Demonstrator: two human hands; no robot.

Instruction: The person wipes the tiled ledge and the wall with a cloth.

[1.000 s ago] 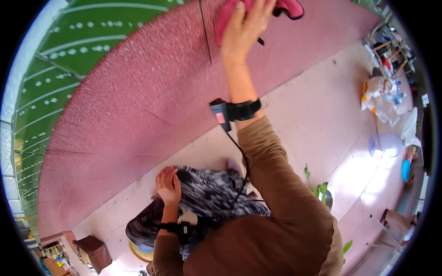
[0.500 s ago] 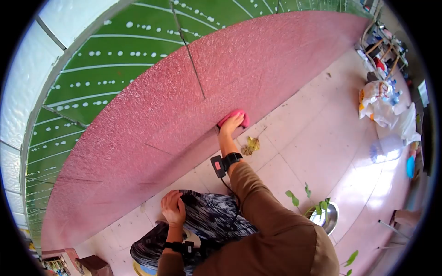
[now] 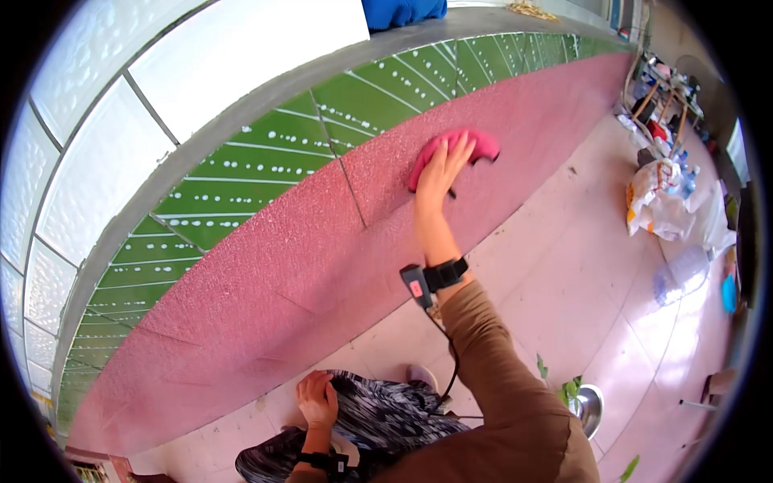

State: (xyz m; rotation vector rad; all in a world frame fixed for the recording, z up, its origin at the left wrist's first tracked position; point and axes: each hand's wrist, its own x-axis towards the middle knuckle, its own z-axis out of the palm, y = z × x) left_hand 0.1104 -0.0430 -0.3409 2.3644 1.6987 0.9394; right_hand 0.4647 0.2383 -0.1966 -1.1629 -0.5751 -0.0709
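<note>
My right hand (image 3: 444,171) presses a pink cloth (image 3: 477,145) against the upper part of the pink tiled wall (image 3: 322,258), its fingers stretched over the fabric. Some of the cloth is hidden beneath the palm. Below, my left hand (image 3: 316,398) rests over my knee in dark patterned trousers (image 3: 378,402), its fingers lying loosely with nothing in them. A black strap with a small device (image 3: 435,278) sits on my right wrist, and a cable trails down from it.
A green patterned tile band (image 3: 241,177) runs above the pink wall, under a grey ledge (image 3: 209,125) and white panes. Plastic bags (image 3: 656,197) lie on the floor at right. A metal bowl (image 3: 592,409) with a leafy plant stands at my right side.
My right hand has moved up the wall with the pink cloth, from near the floor to just under the green band. The view has tilted upward. My left hand stays at the knee.
</note>
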